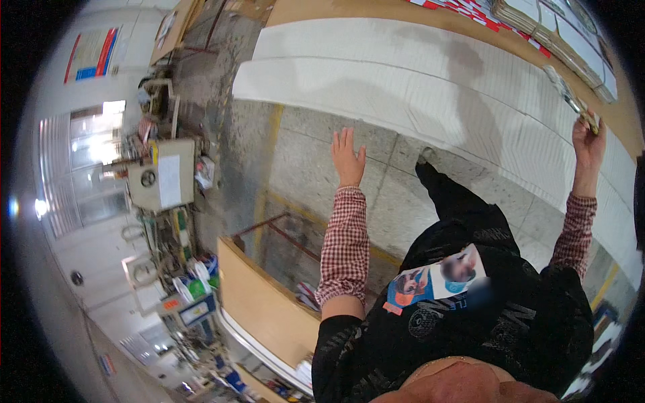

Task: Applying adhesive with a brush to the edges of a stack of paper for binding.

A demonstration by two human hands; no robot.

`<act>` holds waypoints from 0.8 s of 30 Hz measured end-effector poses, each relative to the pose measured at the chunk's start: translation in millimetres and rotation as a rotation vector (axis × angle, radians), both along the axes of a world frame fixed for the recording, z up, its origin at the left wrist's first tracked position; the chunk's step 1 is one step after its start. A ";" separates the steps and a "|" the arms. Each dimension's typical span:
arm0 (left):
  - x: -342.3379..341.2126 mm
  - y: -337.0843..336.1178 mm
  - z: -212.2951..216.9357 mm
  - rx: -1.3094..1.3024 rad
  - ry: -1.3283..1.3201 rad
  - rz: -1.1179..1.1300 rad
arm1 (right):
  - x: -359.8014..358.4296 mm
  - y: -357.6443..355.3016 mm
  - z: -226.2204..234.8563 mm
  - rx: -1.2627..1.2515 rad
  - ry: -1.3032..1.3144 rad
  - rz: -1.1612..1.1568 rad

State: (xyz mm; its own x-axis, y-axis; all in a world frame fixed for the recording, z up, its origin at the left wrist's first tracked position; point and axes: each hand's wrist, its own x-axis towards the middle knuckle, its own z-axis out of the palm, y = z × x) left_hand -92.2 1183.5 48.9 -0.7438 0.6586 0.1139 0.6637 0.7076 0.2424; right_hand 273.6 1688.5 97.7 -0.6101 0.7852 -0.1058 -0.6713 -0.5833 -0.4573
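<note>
My right hand (pixel 590 144) is raised over the right part of the table and grips a flat brush (pixel 573 101) by its handle. The brush's pale bristle end points up and to the left, above long fanned-out rows of white paper sheets (pixel 403 74). My left hand (pixel 348 158) hangs in the air short of the paper's front edge, over the floor. Its fingers are stretched out and nothing is in them. Checked sleeve covers reach to both wrists.
A tied stack of printed sheets (pixel 564 43) sits at the back right, beside red and white pieces (pixel 463 10) on the brown tabletop (pixel 376 15). To my left stand a tan table (pixel 269 295) and a machine (pixel 161 174) on the concrete floor.
</note>
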 end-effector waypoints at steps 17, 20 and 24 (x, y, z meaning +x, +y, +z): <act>-171.1 84.6 -2.4 -0.317 0.009 -1.141 | -116.5 -173.8 66.4 0.017 -0.153 -0.651; -178.0 79.2 3.4 -0.299 0.023 -1.202 | -120.8 -272.3 76.3 -0.041 -0.154 -0.868; -180.5 77.2 10.9 -0.277 -0.027 -1.265 | -153.6 -404.1 79.4 -0.103 -0.219 -1.137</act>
